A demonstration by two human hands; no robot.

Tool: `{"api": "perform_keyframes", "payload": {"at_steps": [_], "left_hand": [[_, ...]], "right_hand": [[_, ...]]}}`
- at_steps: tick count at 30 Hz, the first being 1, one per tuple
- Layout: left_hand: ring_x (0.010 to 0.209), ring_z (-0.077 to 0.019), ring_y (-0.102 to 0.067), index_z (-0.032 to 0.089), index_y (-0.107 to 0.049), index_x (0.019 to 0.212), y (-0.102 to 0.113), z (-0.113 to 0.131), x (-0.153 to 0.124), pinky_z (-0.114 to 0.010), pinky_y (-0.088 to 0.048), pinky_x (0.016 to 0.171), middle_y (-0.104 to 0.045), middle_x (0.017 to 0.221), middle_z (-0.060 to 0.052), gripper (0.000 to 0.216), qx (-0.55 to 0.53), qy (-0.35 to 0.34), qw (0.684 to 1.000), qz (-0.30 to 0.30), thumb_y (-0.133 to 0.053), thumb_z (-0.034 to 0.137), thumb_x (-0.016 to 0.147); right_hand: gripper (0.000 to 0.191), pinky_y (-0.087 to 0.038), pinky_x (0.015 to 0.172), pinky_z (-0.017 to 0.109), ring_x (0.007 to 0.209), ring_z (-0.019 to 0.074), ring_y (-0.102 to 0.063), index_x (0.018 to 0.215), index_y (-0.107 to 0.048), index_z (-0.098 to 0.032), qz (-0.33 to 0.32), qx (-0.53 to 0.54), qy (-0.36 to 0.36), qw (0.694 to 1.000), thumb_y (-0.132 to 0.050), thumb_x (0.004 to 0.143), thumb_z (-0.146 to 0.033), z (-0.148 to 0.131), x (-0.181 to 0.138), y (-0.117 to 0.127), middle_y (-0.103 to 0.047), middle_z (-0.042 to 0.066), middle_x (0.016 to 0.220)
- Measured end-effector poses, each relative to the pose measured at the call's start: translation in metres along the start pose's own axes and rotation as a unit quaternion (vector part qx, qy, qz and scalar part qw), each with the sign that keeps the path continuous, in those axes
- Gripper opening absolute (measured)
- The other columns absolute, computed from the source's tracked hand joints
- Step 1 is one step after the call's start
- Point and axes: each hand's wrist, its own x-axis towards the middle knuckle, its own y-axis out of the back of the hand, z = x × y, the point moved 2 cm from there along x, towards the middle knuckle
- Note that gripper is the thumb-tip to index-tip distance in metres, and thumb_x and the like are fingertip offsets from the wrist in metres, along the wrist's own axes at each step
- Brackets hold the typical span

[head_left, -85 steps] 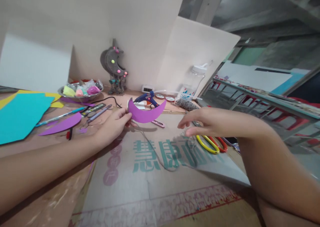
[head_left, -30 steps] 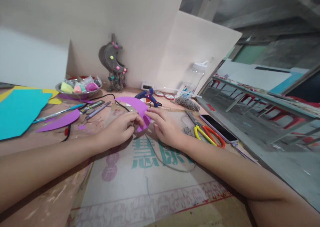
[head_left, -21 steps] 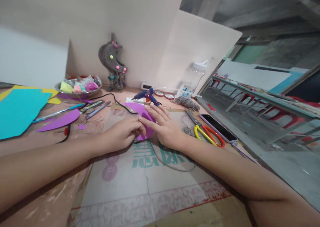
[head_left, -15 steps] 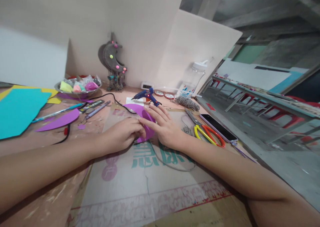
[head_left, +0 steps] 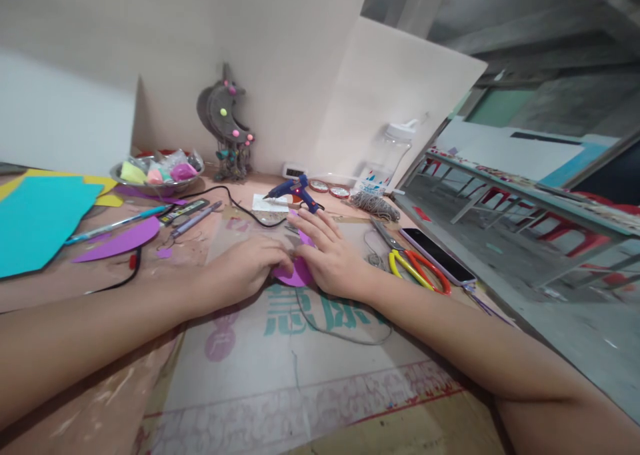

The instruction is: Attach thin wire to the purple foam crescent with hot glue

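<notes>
A purple paper cutout (head_left: 296, 275) lies on the printed board under my hands; it looks curved, but much of it is covered. My left hand (head_left: 257, 261) is closed at its left edge, thumb and fingers pinching the paper. Across its right part rests my right hand (head_left: 330, 255), fingers stretched out and lying flat. Thin grey cord (head_left: 325, 331) runs from beneath the paper and loops toward my right forearm. Behind the fingers, a blue glue gun (head_left: 295, 191) with a small red light stands on the table.
Scissors (head_left: 415, 268), a phone (head_left: 437, 255) and a grey yarn bundle (head_left: 375, 206) lie to the right. A clear bottle (head_left: 385, 155) stands behind. On the left are a purple paper strip (head_left: 117, 241), pens, turquoise sheets (head_left: 45, 225) and a metal bowl (head_left: 157, 185) of clay packs.
The purple paper's upper left part, which showed behind my fingers, is no longer visible there. My right hand's near finger has drawn back from my left hand. Both arms stay almost in place.
</notes>
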Motion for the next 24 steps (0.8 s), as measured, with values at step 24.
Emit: {"api": "perform_keyframes", "payload": {"at_steps": [24], "left_hand": [[0.109, -0.0197, -0.053, 0.018, -0.053, 0.111, 0.022, 0.004, 0.001, -0.037, -0.041, 0.099, -0.059, 0.113, -0.006, 0.037, 0.052, 0.135, 0.975, 0.170, -0.037, 0.004, 0.080]], "right_hand": [[0.036, -0.046, 0.078, 0.037, 0.084, 0.0200, -0.053, 0.119, -0.057, -0.013, -0.080, 0.169, -0.078, 0.979, -0.052, 0.089, -0.033, 0.006, 0.002, 0.001, -0.061, 0.009, 0.086]]}}
